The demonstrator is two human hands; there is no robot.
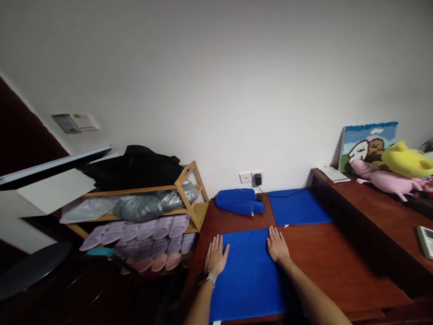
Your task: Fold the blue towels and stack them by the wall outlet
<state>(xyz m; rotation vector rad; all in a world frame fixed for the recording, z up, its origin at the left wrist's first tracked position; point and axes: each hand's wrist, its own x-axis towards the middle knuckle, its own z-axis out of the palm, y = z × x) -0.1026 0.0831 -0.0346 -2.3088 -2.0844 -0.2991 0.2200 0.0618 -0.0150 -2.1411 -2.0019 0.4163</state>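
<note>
A blue cloth (248,275) lies spread flat on the dark red wooden table (324,257) right in front of me. My left hand (215,257) rests palm down on its far left corner, fingers stretched out. On the far right corner, my right hand (277,246) lies flat too, fingers apart. Neither hand holds anything. Farther back, a second blue cloth (297,206) lies flat by the wall. A rolled blue cloth (239,201) sits to its left.
A wooden rack (189,198) at the left holds rolled purple and pink slippers (149,232), bagged items and a black bag (135,167). A raised shelf (372,203) at the right carries plush toys (395,174) and a picture. A plugged charger (257,179) sits in the wall socket.
</note>
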